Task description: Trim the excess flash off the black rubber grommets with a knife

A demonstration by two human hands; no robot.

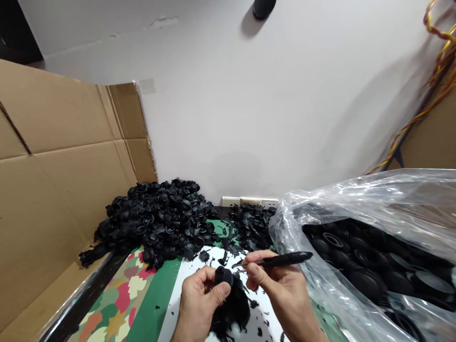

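Observation:
My left hand (201, 297) pinches a small black ribbed rubber part (224, 276) between thumb and fingers. In my right hand (281, 289) is a slim black-handled tool (287, 259), held like a pen; its thin metal end points left towards the part. Whether the tip touches the rubber, I cannot tell. Under both hands lies a white sheet (174, 308) strewn with black scraps (253, 304). A darker clump of black rubber (233, 308) shows just below the held part.
A heap of black rubber parts (160, 218) fills the back left beside a cardboard box (71, 185). More black scraps (251, 223) lie before the wall sockets (231, 201). At right, a clear plastic bag (295, 213) holds black round parts (366, 280).

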